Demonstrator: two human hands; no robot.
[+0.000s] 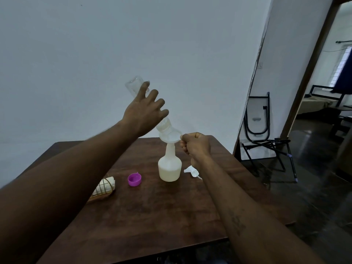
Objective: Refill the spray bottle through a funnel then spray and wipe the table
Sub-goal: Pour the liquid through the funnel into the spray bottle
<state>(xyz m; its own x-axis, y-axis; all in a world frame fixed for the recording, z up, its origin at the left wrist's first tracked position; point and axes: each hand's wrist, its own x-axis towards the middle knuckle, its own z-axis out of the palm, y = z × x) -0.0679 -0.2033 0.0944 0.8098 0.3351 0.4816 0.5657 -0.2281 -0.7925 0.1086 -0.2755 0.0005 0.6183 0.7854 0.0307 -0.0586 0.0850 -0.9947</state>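
The left hand (pixel 144 111) grips a clear plastic bottle (pixel 133 86) — right hand (pixel 196 147) pinches the funnel (pixel 171 137).

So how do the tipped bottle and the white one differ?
The clear bottle is see-through; the white spray bottle is milky. The clear bottle is tipped mouth-down in the left hand; the white spray bottle stands upright on the table. The clear bottle looks nearly empty; the white spray bottle holds pale liquid low down. Both meet at the funnel.

No legible text or labels, forearm marking (pixel 237 224) (dark, blurred) unreadable
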